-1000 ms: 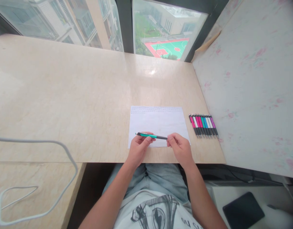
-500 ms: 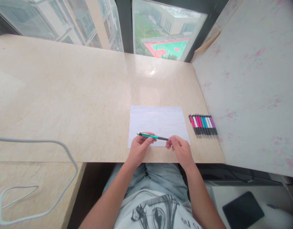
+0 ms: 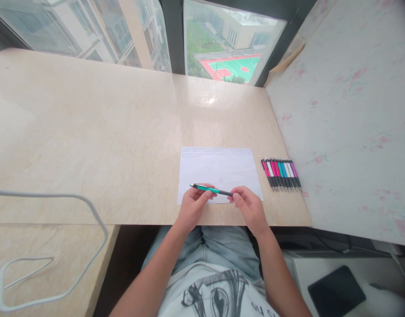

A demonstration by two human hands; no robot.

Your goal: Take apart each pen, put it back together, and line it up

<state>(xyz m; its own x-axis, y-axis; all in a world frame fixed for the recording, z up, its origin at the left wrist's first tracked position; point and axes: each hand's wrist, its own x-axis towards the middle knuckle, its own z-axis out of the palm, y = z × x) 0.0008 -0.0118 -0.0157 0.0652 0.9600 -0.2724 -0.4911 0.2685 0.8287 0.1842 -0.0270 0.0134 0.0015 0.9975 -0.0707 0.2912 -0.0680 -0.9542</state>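
A green pen (image 3: 211,190) with a black grip lies sideways between my two hands, above the lower edge of a white sheet of paper (image 3: 219,169). My left hand (image 3: 195,203) is closed on the pen's green barrel, thumb on top. At the other end, my right hand (image 3: 248,204) pinches the pen's tip with thumb and fingers; the tip itself is hidden. Several lines of small handwriting run along the top of the sheet. To the right of the paper, a row of pens (image 3: 281,174) in pink, white, green, blue and purple lies side by side.
The beige desk (image 3: 123,132) reaches back to the window. A wall with flowered paper (image 3: 347,123) closes off the right side. A grey cable (image 3: 90,204) loops at the left. A dark flat object (image 3: 336,290) lies on a white surface at lower right.
The fingers of my right hand have shifted slightly at the pen's tip, now covering more of it. My left hand and the pen stay almost in place.
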